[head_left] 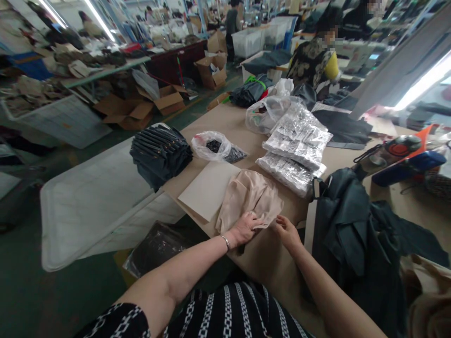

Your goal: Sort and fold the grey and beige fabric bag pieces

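A crumpled piece of beige cloth (246,190), perhaps a garment, lies near the table edge in front of me. My left hand (244,228) is closed on its near edge, fingers pointing right, with a silver bracelet on the wrist. At the cloth's right corner my right hand (288,234) has its thumb and fingertips pinched together on the edge. Partly under the cloth, a pale flat board (206,190) sticks out to the left.
Folded dark garments (158,152) stand stacked at the table's left edge, beside an open plastic bag (211,145). Clear-wrapped packages (298,136) lie beyond the cloth. Dark cloth (347,225) is heaped at right, near a blue case (408,168). A white bin (95,202) stands left, below the table.
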The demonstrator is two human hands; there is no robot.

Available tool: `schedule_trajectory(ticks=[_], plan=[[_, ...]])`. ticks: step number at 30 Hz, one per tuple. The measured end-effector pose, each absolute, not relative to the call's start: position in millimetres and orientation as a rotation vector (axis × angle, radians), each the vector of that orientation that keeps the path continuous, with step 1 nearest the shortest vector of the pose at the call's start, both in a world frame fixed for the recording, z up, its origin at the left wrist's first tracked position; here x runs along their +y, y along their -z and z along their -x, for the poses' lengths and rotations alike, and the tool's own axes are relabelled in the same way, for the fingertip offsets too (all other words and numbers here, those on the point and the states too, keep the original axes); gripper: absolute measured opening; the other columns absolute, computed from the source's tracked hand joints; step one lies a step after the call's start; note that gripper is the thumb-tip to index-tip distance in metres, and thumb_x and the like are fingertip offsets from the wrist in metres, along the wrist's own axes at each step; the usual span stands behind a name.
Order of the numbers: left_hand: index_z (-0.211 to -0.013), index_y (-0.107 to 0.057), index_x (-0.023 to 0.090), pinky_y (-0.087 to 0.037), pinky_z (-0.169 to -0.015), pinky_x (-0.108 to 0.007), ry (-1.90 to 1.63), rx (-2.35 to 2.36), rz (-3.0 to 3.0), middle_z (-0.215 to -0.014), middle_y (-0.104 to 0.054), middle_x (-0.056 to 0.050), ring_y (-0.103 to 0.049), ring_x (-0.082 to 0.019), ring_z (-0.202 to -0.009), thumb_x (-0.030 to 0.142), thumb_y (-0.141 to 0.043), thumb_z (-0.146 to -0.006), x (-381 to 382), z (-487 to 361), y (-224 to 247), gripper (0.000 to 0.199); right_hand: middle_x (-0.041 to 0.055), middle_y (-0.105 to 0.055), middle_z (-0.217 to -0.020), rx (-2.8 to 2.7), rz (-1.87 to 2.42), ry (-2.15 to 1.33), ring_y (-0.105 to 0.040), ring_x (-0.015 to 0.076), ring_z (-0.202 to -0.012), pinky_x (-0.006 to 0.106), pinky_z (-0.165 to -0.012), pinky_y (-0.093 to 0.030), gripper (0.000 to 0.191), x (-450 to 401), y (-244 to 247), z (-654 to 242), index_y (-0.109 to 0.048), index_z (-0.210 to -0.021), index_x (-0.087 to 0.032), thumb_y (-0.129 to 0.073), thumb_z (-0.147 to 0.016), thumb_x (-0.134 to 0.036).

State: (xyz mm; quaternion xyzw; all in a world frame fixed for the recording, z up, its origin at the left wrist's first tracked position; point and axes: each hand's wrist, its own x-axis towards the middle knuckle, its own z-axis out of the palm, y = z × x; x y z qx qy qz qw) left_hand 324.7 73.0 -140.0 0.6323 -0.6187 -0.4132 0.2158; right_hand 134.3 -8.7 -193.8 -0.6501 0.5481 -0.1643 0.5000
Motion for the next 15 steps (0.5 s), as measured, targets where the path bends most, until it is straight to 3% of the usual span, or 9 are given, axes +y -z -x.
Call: schedule_trajectory(ticks=[4,6,8,12,15], plan=[[-0.111,-0.06,0.011,-0.049,-0.082,-0.034,1.442,-0.892,-1.434,-0.098,-0.065,-0.013,-0.061,-0.019,-0.084,0.051,-0.046,-0.087,72.5,-346.5,123.0,0.049,0.0121,-0.063,-0.089,1.298,1.616,0.555,-0.06,0.0227,-0.08,0.036,-0.074,-0.049,0.04,-3.2,166.8,-125.5,-0.056,-0.097,-0.013,-0.042,-0.079,-0.046],[-0.115,-0.056,0.01,-0.05,-0.075,-0.033,1.522,-0.604,-1.297,-0.094,-0.066,-0.013,-0.063,-0.018,-0.077,0.051,-0.057,-0.081,76.5,-354.0,110.1,0.053,0.0104,-0.061,-0.09,1.203,1.735,0.618,-0.058,0.0225,-0.085,0.037,-0.08,-0.046,0.031,2.0,146.8,-127.6,-0.059,-0.09,-0.016,-0.045,-0.081,-0.042],[-0.111,-0.057,0.011,-0.049,-0.077,-0.032,1.599,-0.401,-1.16,-0.092,-0.067,-0.011,-0.063,-0.018,-0.077,0.039,-0.075,-0.067,81.0,-358.1,95.6,0.055,0.0101,-0.059,-0.097,1.041,1.975,0.688,-0.054,0.023,-0.093,0.038,-0.086,-0.043,0.024,6.0,124.8,-133.9,-0.061,-0.096,-0.017,-0.047,-0.084,-0.033],[-0.106,-0.06,0.012,-0.045,-0.08,-0.025,1.732,-0.432,-1.071,-0.096,-0.066,-0.008,-0.06,-0.015,-0.083,0.024,-0.081,-0.059,86.3,-359.9,73.7,0.053,0.0115,-0.053,-0.118,0.85,2.437,0.663,-0.042,0.0266,-0.112,0.042,-0.098,-0.036,0.037,-2.0,85.2,-152.2,-0.055,-0.12,-0.018,-0.048,-0.084,-0.02],[-0.101,-0.062,0.011,-0.042,-0.073,-0.019,1.77,-0.609,-1.07,-0.09,-0.063,-0.004,-0.056,-0.01,-0.077,0.023,-0.079,-0.063,85.0,-362.5,69.6,0.044,0.0081,-0.057,-0.116,0.853,2.487,0.385,-0.045,0.0279,-0.111,0.045,-0.096,-0.035,0.037,-18.4,67.6,-157.1,-0.058,-0.117,-0.022,-0.05,-0.081,-0.019]])
